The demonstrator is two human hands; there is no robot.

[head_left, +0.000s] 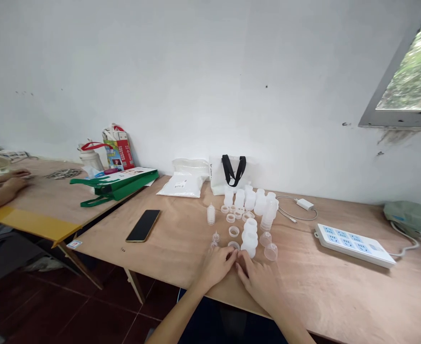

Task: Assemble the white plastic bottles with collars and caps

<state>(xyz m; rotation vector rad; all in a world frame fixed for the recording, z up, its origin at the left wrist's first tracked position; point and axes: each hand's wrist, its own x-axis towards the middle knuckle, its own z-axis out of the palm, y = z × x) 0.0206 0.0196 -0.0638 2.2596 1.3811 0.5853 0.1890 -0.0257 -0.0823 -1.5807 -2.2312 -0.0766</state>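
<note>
At the front edge of the wooden table my left hand and my right hand rest with their fingertips close together. The fingers of both are loosely bent, the thumbs a little apart, and I see nothing held. Just beyond my left fingertips lies a translucent ring collar; another ring is behind it. White squat bottles stand in a row past my right fingers. Clear dome caps sit to their right. Left of the rings are small clear nipple-like pieces and an upright assembled bottle.
More white bottles and rings stand behind. A black phone lies left, a power strip right, a charger at the back. Bags lean by the wall. Another person's hands rest on the neighbouring table.
</note>
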